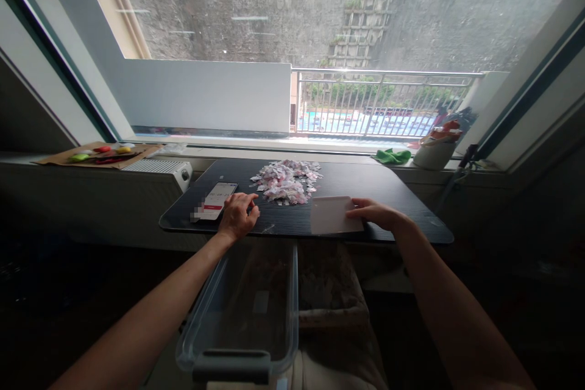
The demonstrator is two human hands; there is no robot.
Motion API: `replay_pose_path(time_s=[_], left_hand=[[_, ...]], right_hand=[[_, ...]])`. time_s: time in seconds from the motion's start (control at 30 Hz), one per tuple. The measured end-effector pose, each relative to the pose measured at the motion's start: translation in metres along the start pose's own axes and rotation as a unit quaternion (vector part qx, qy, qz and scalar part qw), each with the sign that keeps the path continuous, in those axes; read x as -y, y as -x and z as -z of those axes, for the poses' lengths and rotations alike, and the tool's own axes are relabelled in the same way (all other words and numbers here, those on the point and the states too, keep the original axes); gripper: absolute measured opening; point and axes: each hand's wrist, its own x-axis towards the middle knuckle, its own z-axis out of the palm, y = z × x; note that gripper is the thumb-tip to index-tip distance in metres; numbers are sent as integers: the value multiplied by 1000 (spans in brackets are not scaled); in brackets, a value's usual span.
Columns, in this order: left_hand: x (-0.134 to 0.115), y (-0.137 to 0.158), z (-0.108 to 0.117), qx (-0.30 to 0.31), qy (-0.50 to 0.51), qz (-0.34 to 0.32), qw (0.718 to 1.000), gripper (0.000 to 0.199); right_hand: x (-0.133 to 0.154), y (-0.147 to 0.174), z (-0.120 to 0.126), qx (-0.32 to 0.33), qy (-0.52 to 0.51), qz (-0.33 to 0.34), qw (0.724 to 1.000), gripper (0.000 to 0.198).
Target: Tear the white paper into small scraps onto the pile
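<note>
A heap of small white and pink paper scraps (287, 183) lies at the back middle of the dark table (365, 186). My left hand (240, 215) rests on the table just left of the heap, beside a phone (219, 201) with a lit screen. Its fingers are loosely bent, with a gap between thumb and forefinger and nothing visible in them. Between the thumb and fingers of my right hand (375, 213) is the right edge of a pale flat card (331, 215), which lies low over the table's front part.
Below the table edge stand a clear plastic bin (294, 317) and, to its right, a box (333, 317) with scraps inside. A radiator (159, 167) is at the left. On the sill are a green cloth (392, 156) and a white container (434, 155).
</note>
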Motion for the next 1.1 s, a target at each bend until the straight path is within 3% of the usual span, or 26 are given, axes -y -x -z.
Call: replay_pose_path(time_s=[0.2,0.37,0.57,0.8,1.1], left_hand=[[2,-1,1,-31,40,57,997,28],[5,1,3,-115,115,108,981,27],[3,4,5,-140,159,128,969,23],[0,6,8,-151,211,151,954,23],[-1,6,11,-131,197,160,958,24]], right_hand=[[2,-6,-16,-76,-11,-8,997,24],[4,-35,-68,-94,-6,34,995,23],[9,-68,-119,-163,52,96,981,20],[5,-70,-117,-86,-73,77,991,29],[3,-67,-116,-90,-91,80,988,28]])
